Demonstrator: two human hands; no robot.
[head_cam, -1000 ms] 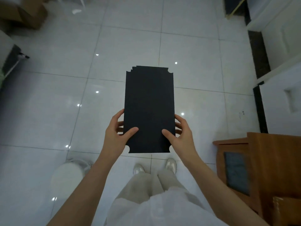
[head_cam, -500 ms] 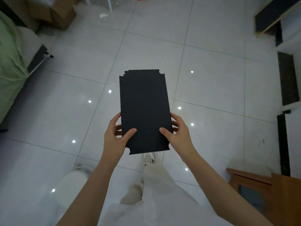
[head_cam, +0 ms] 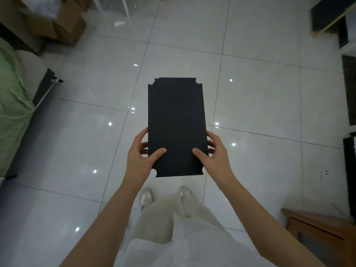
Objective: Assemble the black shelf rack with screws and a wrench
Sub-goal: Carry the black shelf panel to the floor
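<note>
A stack of flat black shelf boards with notched corners is held out in front of me above the tiled floor. The offset far-left corners show more than one board. My left hand grips the near left edge, thumb on top and fingers underneath. My right hand grips the near right edge the same way. No screws or wrench are in view.
Cardboard boxes stand at the far left. A green-covered bed or couch runs along the left edge. A wooden cabinet sits at the near right, and dark panels lean at the far right. My feet stand on the white tiles.
The view has shifted as I walk forward and turn left: the boxes and green cover have come into sight, the wooden cabinet has slid to the corner. Both hands keep the same hold.
</note>
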